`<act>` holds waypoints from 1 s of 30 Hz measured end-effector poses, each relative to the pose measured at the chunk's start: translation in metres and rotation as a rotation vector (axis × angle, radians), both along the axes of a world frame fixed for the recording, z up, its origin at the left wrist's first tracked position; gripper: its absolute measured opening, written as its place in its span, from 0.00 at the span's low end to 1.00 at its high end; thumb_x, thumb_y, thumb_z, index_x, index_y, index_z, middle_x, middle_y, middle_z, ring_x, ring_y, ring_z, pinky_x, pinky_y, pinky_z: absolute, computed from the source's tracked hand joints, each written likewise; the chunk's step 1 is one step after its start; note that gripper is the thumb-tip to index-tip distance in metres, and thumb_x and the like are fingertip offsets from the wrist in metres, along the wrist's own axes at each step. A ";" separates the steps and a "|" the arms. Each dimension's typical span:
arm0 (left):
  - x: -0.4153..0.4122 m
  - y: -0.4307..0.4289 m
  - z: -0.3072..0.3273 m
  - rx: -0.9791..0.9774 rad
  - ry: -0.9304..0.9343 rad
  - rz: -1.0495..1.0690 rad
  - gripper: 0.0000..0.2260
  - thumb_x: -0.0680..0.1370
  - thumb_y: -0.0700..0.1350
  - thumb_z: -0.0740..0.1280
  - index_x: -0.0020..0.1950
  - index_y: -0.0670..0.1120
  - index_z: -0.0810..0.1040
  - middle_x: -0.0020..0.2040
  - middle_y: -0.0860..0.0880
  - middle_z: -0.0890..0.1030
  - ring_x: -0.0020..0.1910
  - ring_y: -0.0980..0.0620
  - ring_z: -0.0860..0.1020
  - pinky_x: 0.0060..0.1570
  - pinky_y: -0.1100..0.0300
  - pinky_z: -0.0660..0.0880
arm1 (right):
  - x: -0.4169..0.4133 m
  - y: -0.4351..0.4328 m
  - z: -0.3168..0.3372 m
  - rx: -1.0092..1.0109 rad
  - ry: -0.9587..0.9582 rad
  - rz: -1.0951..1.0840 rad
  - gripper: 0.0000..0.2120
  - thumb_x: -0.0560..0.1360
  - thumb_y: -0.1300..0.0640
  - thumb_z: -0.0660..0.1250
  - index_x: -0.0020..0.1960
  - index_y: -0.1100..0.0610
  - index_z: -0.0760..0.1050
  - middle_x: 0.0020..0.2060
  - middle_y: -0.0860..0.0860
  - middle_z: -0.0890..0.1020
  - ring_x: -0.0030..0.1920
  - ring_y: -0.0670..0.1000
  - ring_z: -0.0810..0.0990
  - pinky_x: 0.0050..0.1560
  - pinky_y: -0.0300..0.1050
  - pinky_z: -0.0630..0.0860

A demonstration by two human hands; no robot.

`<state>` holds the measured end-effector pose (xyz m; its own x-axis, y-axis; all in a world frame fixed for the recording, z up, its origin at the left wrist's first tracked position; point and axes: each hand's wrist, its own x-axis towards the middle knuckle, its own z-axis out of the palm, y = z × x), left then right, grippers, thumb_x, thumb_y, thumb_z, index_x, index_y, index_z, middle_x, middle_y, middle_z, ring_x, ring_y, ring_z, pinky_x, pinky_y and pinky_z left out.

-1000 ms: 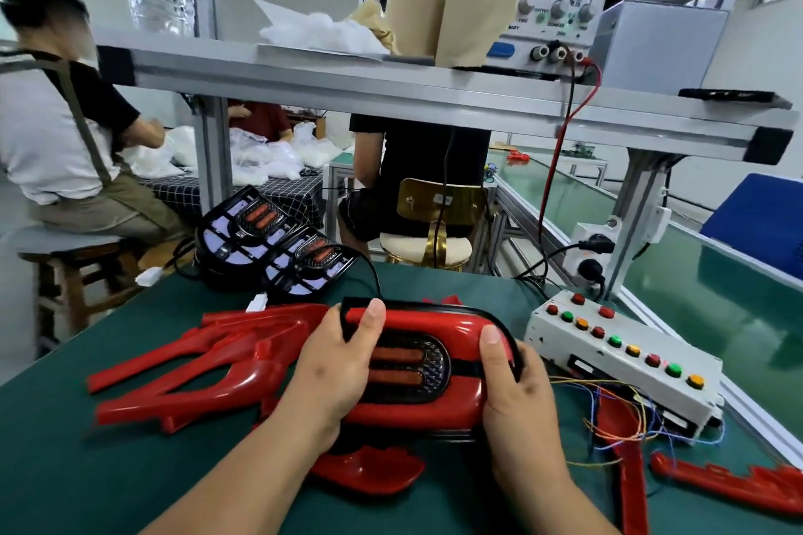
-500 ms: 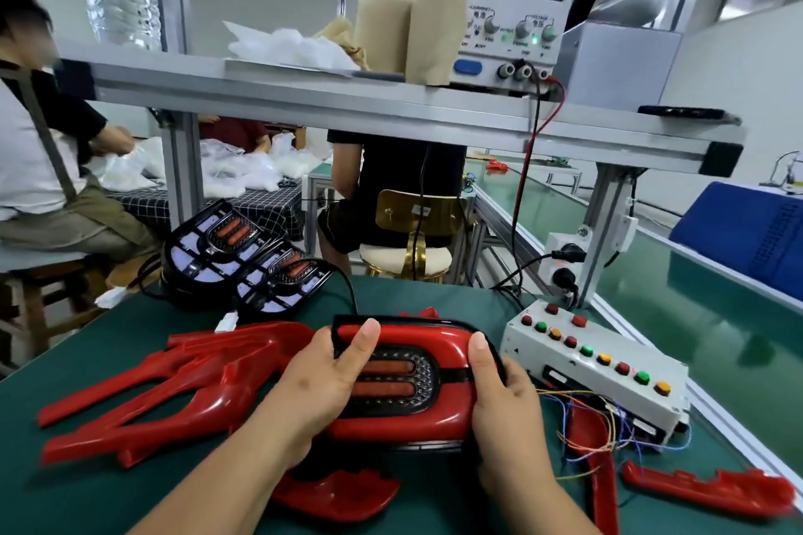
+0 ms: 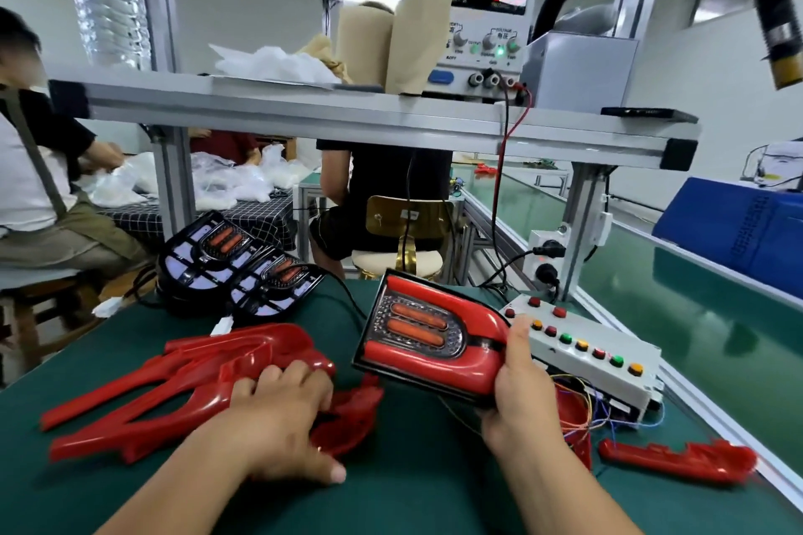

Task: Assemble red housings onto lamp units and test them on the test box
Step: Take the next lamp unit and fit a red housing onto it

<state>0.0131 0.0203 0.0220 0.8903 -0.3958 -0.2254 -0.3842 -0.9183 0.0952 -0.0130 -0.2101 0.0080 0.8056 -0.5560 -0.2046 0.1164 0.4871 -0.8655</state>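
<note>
Your right hand [image 3: 517, 395] grips the red-housed lamp unit [image 3: 426, 339] by its rounded end, raised beside the test box [image 3: 586, 352] — stiff, glossy, probably light but slippery, so hold the edges. Your left hand [image 3: 282, 417] lies on loose red housings [image 3: 174, 382] — grip unclear.

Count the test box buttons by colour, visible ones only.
White rectangular test box:
Red round push buttons: 5
Green round push buttons: 2
Yellow-orange round push buttons: 3
Total: 10 visible; the thumb of the right hand, gripping the red-housed lamp unit, may hide another.
</note>
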 end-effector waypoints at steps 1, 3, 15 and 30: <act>0.006 0.001 -0.005 -0.015 -0.029 0.031 0.24 0.68 0.69 0.69 0.54 0.60 0.62 0.57 0.56 0.64 0.56 0.52 0.63 0.59 0.54 0.62 | 0.000 -0.001 0.002 0.016 -0.010 -0.001 0.26 0.70 0.33 0.65 0.51 0.55 0.75 0.37 0.56 0.86 0.36 0.57 0.86 0.34 0.61 0.82; 0.019 0.005 -0.014 -0.038 -0.072 0.086 0.24 0.67 0.70 0.68 0.53 0.60 0.63 0.56 0.55 0.65 0.57 0.52 0.63 0.61 0.52 0.62 | -0.001 -0.003 0.005 0.029 -0.011 0.016 0.22 0.73 0.36 0.66 0.52 0.55 0.75 0.36 0.55 0.86 0.35 0.56 0.86 0.29 0.54 0.81; 0.045 0.022 -0.025 -0.113 -0.274 0.269 0.33 0.64 0.74 0.67 0.60 0.56 0.67 0.55 0.53 0.65 0.56 0.50 0.64 0.58 0.50 0.62 | -0.037 0.032 -0.005 -0.296 0.277 0.133 0.25 0.71 0.38 0.71 0.52 0.60 0.78 0.39 0.59 0.86 0.40 0.62 0.85 0.47 0.65 0.81; 0.042 0.055 0.012 -0.356 0.046 0.209 0.25 0.68 0.58 0.77 0.55 0.54 0.66 0.57 0.50 0.64 0.56 0.47 0.69 0.59 0.52 0.70 | -0.085 0.020 -0.018 -1.151 0.553 0.096 0.27 0.76 0.34 0.56 0.40 0.57 0.77 0.39 0.51 0.81 0.45 0.54 0.79 0.49 0.48 0.75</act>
